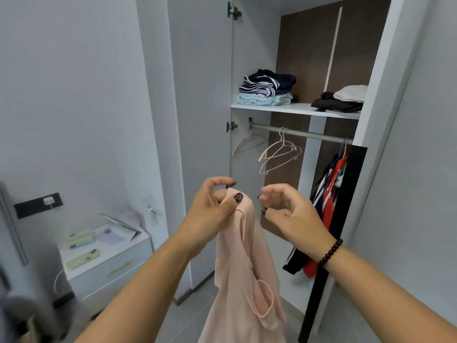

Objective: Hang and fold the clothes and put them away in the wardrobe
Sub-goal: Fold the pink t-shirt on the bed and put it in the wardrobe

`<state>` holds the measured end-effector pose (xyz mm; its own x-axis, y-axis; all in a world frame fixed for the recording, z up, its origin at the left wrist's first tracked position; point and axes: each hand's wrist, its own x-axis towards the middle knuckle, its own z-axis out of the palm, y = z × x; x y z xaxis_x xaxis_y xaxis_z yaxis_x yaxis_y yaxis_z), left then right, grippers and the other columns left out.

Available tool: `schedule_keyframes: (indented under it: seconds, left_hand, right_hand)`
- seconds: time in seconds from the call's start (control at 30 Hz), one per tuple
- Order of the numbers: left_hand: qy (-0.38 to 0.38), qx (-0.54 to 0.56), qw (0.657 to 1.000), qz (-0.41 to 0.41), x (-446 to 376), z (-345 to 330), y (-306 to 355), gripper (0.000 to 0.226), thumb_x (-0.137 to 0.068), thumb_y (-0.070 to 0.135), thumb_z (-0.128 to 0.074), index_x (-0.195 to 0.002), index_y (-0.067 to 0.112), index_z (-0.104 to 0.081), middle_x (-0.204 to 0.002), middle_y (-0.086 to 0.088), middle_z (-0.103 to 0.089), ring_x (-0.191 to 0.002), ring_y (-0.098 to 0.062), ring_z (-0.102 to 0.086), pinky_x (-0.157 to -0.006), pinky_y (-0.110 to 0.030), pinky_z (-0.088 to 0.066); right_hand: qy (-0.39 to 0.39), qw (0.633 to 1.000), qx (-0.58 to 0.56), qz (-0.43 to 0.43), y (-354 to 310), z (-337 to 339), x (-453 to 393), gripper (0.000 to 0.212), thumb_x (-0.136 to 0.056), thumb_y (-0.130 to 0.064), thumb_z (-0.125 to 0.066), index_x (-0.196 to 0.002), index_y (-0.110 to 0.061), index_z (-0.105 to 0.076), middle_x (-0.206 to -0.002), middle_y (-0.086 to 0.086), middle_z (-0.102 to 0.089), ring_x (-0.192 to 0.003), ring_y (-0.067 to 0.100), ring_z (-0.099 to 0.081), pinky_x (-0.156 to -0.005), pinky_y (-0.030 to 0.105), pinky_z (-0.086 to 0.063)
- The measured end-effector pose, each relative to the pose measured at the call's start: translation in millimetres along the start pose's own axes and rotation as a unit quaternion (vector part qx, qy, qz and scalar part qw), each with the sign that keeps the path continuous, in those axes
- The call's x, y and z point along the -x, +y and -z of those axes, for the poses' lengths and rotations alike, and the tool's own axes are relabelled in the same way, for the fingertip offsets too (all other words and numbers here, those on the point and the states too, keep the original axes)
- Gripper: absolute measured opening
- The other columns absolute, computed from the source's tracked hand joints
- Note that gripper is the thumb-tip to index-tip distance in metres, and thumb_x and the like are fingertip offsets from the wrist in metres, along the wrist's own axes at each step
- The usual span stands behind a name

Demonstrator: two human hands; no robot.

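A pale pink garment (247, 263) is hanging in front of a white wardrobe (202, 95) with a brown back panel. On the shelf's left edge, navy white-striped clothes (268, 81) are topping light blue ones (264, 99); hung clothes (329, 194) are showing red and navy.

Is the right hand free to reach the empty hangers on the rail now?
Probably yes. The right hand holds nothing, fingers loosely curled, and the empty hangers hang on the rail above it, the wardrobe door open. Only the left hand grips the pink garment.

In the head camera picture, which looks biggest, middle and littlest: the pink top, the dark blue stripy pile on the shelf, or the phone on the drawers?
1. pink top, but it's nearest the camera
2. dark blue stripy pile
3. phone
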<state>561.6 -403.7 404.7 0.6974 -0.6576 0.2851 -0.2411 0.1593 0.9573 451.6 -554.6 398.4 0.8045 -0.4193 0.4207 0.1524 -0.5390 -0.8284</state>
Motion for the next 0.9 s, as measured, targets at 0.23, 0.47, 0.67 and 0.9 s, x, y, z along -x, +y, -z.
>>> schedule_keyframes:
  seconds: [0.23,0.47,0.67,0.9]
  left_hand:
    - [-0.014,-0.075,0.997,-0.031,13.3,40.9,1.4,0.012,-0.094,0.004,-0.058,-0.101,0.011,-0.053,-0.055,0.010,-0.056,-0.043,-0.005,-0.039,-0.045,-0.013,-0.033]
    - [0.125,-0.108,0.986,-0.030,35.4,102.4,-14.3,0.021,-0.085,0.021,-0.072,-0.095,0.020,-0.054,-0.065,0.000,-0.068,-0.057,-0.011,-0.055,-0.055,-0.021,-0.042]
    - [0.206,-0.119,0.971,-0.005,57.0,140.8,-57.0,0.048,-0.058,0.044,-0.079,-0.097,0.024,-0.059,-0.086,0.000,-0.072,-0.076,-0.012,-0.062,-0.068,-0.027,-0.047]
    - [0.192,-0.283,0.936,0.085,68.0,198.7,-129.4,0.027,-0.072,0.025,-0.073,-0.096,0.022,-0.061,-0.095,0.005,-0.063,-0.083,-0.009,-0.059,-0.071,-0.026,-0.051]
  right_hand:
    - [-0.285,0.956,-0.074,-0.010,-20.2,-48.4,-35.9,0.066,-0.081,0.021,-0.053,-0.137,-0.012,-0.044,-0.125,0.017,-0.062,-0.110,0.026,-0.060,-0.102,0.037,-0.043]
    - [-0.283,0.959,-0.021,0.009,-29.8,-123.2,-62.1,0.017,-0.079,0.000,-0.068,-0.082,-0.016,-0.064,-0.082,0.013,-0.069,-0.075,0.010,-0.058,-0.074,0.026,-0.048]
    - [-0.200,0.979,-0.025,0.041,-50.1,-180.3,-87.9,0.027,-0.075,0.002,-0.061,-0.064,-0.022,-0.056,-0.058,-0.010,-0.055,-0.055,0.001,-0.046,-0.054,0.014,-0.038]
    - [-0.182,0.978,-0.094,0.037,-71.7,-222.7,-129.8,0.037,-0.075,0.006,-0.057,-0.057,-0.023,-0.043,-0.050,-0.018,-0.040,-0.048,-0.002,-0.037,-0.045,0.009,-0.032]
